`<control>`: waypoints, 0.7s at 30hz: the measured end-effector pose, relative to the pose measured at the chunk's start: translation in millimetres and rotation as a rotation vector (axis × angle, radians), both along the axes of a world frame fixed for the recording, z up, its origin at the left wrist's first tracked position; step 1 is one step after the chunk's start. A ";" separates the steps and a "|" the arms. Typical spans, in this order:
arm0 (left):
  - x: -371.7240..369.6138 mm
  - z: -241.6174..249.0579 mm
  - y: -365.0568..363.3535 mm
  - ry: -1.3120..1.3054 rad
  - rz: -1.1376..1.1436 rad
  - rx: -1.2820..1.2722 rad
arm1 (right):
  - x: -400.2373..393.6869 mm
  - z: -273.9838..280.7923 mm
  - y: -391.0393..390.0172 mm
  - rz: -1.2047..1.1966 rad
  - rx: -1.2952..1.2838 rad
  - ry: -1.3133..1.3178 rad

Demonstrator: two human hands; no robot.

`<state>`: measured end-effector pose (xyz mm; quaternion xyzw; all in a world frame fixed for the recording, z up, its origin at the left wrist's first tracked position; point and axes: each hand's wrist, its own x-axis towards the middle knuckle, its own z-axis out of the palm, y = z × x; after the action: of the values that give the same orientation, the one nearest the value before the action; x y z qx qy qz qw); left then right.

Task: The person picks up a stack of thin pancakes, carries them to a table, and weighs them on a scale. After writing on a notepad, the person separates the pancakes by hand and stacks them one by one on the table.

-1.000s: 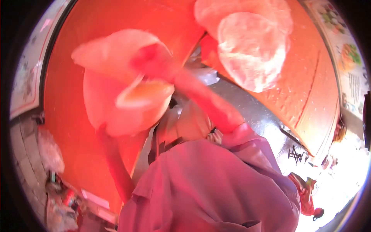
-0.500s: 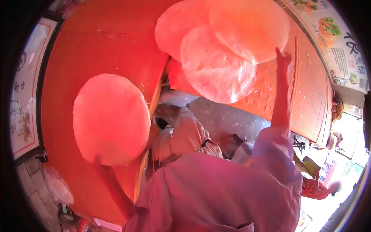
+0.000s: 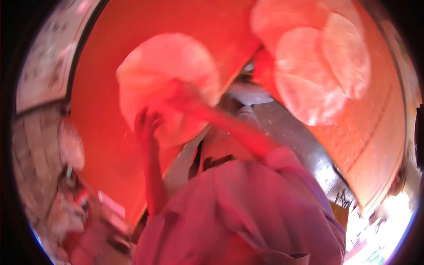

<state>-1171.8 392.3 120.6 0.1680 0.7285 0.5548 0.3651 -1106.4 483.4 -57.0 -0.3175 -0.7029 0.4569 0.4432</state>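
Note:
A round, flat, pale sheet (image 3: 163, 57) lies on the red table (image 3: 110, 39) at the left, tinted pink by the light. My left hand (image 3: 147, 121) is at its lower left edge, fingers apart and slightly bent. Over the middle of the sheet is my right hand (image 3: 181, 93), smeared by motion, so its fingers cannot be made out. Several similar round sheets (image 3: 304, 75) overlap on the orange table section at the upper right, one of them (image 3: 346, 53) looking folded or narrowed.
A framed panel with writing (image 3: 48, 57) stands along the left edge. Below it are brickwork (image 3: 33, 150) and a plastic bag (image 3: 71, 145). Between the table sections a grey floor (image 3: 296, 137) shows. Bright light comes in at the lower right.
My right hand has left the overlapping sheets and moved left over the single sheet. The view has shifted, and the top sheet of the pile now looks narrower.

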 end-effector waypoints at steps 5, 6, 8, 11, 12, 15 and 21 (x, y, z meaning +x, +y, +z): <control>2.4 -13.9 -11.9 0.021 -0.004 0.021 | 49.7 132.7 51.9 0.132 -0.260 -0.370; 2.3 -13.8 -13.8 0.026 0.014 0.006 | 49.9 134.1 53.0 0.084 -0.201 -0.370; 0.2 -10.9 -17.2 0.040 0.049 -0.021 | 48.4 140.2 61.3 -0.018 -0.082 -0.360; -4.9 -12.6 -25.7 0.135 0.047 -0.091 | 38.4 140.0 70.9 0.254 -0.222 -0.389; -5.2 -13.2 -26.0 0.135 0.055 -0.072 | 33.6 136.2 74.5 0.371 -0.273 -0.413; -5.6 -10.2 -23.7 0.074 0.082 -0.015 | 22.1 129.5 70.2 0.539 -0.691 -0.121; -11.4 2.1 -8.8 -0.185 0.190 0.056 | 11.9 163.5 47.4 0.706 -1.183 0.001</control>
<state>-1183.3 383.5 122.7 0.0565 0.6886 0.6200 0.3719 -1094.5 530.7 106.6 -0.2578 -0.3966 0.8808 0.0206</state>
